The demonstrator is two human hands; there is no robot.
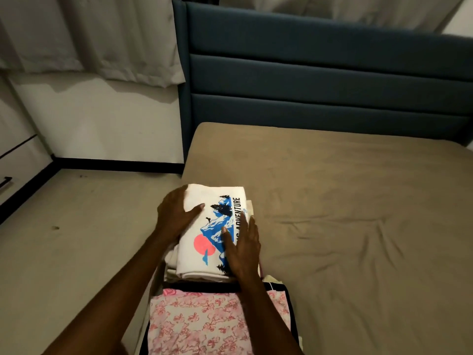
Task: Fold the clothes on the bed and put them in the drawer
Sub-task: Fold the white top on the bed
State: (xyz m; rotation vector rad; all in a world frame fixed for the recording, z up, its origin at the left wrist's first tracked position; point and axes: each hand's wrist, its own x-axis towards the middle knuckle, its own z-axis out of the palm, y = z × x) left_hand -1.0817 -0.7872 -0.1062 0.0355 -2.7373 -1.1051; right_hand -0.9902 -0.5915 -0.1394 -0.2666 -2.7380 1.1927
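Observation:
A folded white T-shirt (202, 234) with a blue mountain print and a pink sun tops a small stack of folded clothes at the left edge of the bed (345, 226). My left hand (174, 216) holds the shirt's left side. Its thumb lies on top and its fingers wrap the far left corner. My right hand (242, 249) rests flat on the shirt's right part, fingers straight. Nearer to me lies a pink floral garment (204, 324) on something dark. My forearms cover parts of both piles.
The bed has a brown sheet and a blue padded headboard (320, 80). A white drawer unit with a black handle (5, 181) stands at the far left across a strip of floor (76, 239). Grey curtains (89, 34) hang over the wall behind.

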